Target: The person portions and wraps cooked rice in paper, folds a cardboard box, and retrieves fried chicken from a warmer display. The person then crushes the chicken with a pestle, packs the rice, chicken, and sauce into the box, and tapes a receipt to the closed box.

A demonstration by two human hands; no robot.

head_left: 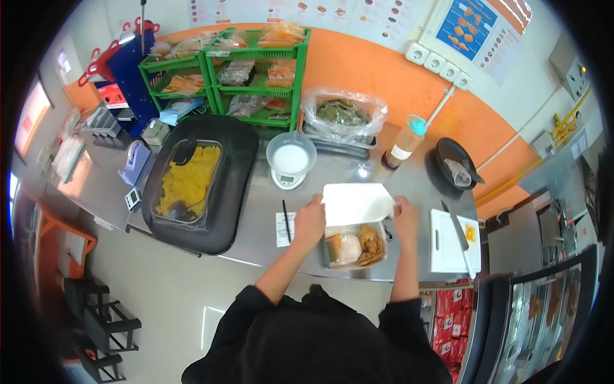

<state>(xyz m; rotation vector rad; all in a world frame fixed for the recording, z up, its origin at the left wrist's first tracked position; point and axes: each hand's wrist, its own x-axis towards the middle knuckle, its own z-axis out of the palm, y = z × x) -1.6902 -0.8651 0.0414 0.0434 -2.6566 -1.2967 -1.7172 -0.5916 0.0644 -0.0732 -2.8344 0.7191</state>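
Observation:
An open food box [355, 203] stands near the front edge of the steel counter, its white lid raised. Inside it lie a white wrapped portion [346, 249] and a brown fried piece [371, 245]. My left hand [310, 221] has its fingers closed on the lid's left side. On the lid's right corner, my right hand [405, 219] pinches the edge. A paper slip [282, 229] with a black pen [286, 221] across it lies left of the box.
A kitchen scale [288, 178] and a sauce bottle [403, 142] stand behind the box. To the right, a knife [459, 232] rests on a white cutting board [441, 246]. A tray of yellow food [190, 181] and green racks [256, 53] are at the left.

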